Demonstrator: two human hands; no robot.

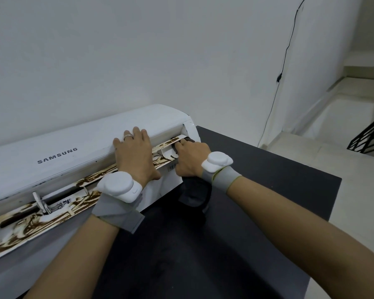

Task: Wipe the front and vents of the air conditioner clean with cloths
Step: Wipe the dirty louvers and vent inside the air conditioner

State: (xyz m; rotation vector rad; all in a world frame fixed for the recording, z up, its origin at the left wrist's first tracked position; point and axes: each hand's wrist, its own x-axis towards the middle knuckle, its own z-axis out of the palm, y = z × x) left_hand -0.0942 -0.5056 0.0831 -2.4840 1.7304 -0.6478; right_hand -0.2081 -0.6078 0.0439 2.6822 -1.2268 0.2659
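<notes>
Nearest the camera, two bare forearms reach forward over a black table [268, 169]. Each wrist carries a grey strap [117, 212] with a white rounded device [119, 186] on top. Under the right wrist a dark cloth [195, 193] hangs down in front of the right end of the unit, its lower folds close to the table top. The right hand [190, 158] has its fingers curled round the upper part of this cloth and pushes it into the vent opening at the far right end of the air conditioner [52, 156]. A little of the cloth shows past the fingertips, inside the slot. Just to its left, the left hand [136, 154] lies flat on the white front panel. Its fingers are straight and slightly spread, pressing on the curved cover, with the thumb down by the lower edge. A ring [127, 137] sits on one finger. The air conditioner rests on the table, lying lengthwise from lower left to upper right, with the name SAMSUNG on its front. Its vent flap [52, 214] runs along the lower edge and is streaked with brown stains over white. Behind the unit stands a plain white wall [138, 50]. A thin black cable [286, 50] runs down it towards the floor at the right. Farthest off, at the right edge, are pale steps [354, 93] and part of a black metal railing [371, 137].
</notes>
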